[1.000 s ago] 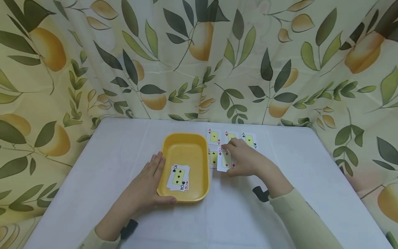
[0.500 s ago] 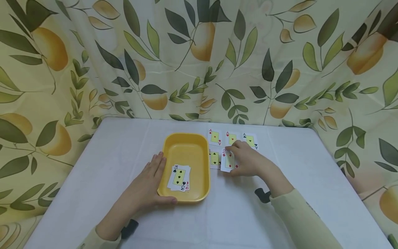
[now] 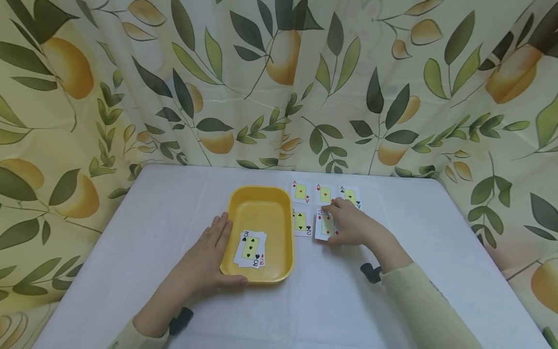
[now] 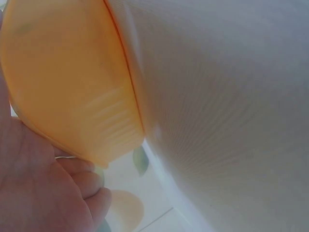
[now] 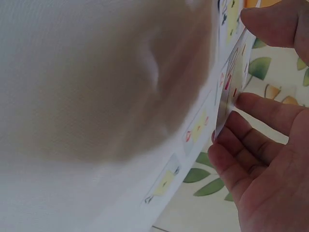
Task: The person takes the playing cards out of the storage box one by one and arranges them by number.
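Observation:
My right hand (image 3: 350,225) holds a two of diamonds playing card (image 3: 326,227) between thumb and fingers, close over the table. In the right wrist view the card (image 5: 231,87) stands tilted, with the thumb at one end and fingertips at the other. A black two (image 3: 301,221) lies just left of it. Behind lie the ace of diamonds (image 3: 300,191), a second red ace (image 3: 325,193) and a black ace (image 3: 350,194). My left hand (image 3: 202,259) rests along the left side of a yellow tray (image 3: 261,211), thumb at its near edge. A three of spades (image 3: 250,248) tops a few cards inside.
A white cloth (image 3: 322,305) covers the table, whose back edge meets a fruit-and-leaf patterned curtain (image 3: 270,111). The tray's right rim stands beside the laid-out cards. Dark wrist devices show below both hands.
My right hand has moved a little to the right with the two of diamonds, uncovering more of the black two beside it. The left hand and the tray have stayed put.

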The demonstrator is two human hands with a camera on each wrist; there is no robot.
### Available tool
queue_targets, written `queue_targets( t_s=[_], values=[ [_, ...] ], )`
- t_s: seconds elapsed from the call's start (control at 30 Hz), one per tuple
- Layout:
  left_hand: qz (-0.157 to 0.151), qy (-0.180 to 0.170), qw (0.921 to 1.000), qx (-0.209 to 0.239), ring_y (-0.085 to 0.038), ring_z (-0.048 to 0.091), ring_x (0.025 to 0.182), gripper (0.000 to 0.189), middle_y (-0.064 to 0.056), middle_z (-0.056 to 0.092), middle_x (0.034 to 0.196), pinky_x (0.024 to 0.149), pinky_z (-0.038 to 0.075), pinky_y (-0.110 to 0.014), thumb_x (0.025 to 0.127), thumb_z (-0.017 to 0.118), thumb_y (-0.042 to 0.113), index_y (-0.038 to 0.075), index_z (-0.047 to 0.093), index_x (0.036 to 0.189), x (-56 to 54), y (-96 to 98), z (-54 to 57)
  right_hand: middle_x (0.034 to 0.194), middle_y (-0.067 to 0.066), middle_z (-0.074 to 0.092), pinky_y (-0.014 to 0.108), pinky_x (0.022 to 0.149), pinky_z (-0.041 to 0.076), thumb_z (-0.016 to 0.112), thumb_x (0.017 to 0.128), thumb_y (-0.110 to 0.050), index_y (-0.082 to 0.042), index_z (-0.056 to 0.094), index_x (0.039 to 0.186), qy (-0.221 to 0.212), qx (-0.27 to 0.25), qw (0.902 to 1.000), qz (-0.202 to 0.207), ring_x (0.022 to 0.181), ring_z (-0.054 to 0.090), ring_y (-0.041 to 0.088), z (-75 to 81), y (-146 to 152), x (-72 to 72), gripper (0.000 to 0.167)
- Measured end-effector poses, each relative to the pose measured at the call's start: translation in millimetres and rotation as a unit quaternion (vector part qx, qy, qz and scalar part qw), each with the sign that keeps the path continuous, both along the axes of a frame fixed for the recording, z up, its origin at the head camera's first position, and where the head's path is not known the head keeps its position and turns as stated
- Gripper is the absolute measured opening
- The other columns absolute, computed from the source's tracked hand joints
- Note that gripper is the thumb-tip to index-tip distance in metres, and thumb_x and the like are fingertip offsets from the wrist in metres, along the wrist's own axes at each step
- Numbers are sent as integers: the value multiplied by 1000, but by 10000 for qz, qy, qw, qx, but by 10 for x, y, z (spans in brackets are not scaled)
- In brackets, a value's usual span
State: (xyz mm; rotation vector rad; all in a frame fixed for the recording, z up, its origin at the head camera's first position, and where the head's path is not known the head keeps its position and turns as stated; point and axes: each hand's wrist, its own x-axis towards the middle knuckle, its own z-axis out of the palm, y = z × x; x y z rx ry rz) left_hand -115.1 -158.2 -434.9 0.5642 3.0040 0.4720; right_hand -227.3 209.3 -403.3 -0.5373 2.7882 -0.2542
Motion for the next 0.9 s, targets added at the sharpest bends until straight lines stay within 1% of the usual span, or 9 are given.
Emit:
queue_targets(
  t_s=[0.07, 0.3, 0.47, 0.67, 0.77, 0.9],
  values=[
    [1, -1, 10000, -4, -28, 3, 155, 141, -11, -1, 169, 124, 18, -46, 62, 51, 97, 3, 9, 160, 3, -1, 0, 146, 17, 43, 55, 107, 45, 89, 69, -37, -11, 51, 146, -48, 38, 10000, -7, 130, 43, 35, -27, 18, -14, 89],
    [15, 28, 10000, 0, -29, 3, 155, 141, -11, -1, 169, 124, 18, -46, 62, 52, 96, 4, 10, 160, 2, -1, -4, 142, 17, 47, 53, 105, 46, 88, 69, -34, -11, 53, 145, -75, 93, 9999, 15, 124, 47, 33, -84, 55, -45, 87],
    [-4, 30, 10000, 8, -30, 3, 155, 141, -11, -2, 169, 124, 18, -46, 63, 53, 96, 3, 10, 160, -2, -3, -3, 142, 18, 46, 55, 106, 45, 89, 70, -30, -11, 51, 146, -200, 54, 9998, -13, 125, 47, 34, -103, 50, -66, 87],
    [-27, 52, 10000, 22, -30, 3, 155, 140, -11, -2, 169, 124, 18, -46, 64, 56, 93, 2, 10, 160, -7, -12, -12, 146, 15, 44, 56, 108, 44, 87, 74, -29, -14, 48, 149, -347, 71, 9993, -79, 128, 45, 33, -130, 20, -88, 86],
    [-26, 65, 10000, 5, -29, 3, 155, 140, -11, -2, 169, 124, 18, -46, 63, 56, 93, 3, 11, 160, -7, -15, -22, 144, 14, 46, 54, 106, 45, 86, 74, -29, -14, 48, 149, -374, 41, 9993, -69, 125, 46, 32, -141, 0, -94, 85],
    [-71, 162, 9998, 28, -31, 6, 155, 140, -13, 1, 168, 124, 19, -46, 63, 56, 94, 1, 12, 159, -2, -19, -33, 142, 12, 48, 54, 105, 46, 84, 75, -28, -15, 51, 147, -398, 5, 9992, -97, 124, 46, 31, -158, -19, -101, 81]
  ],
)
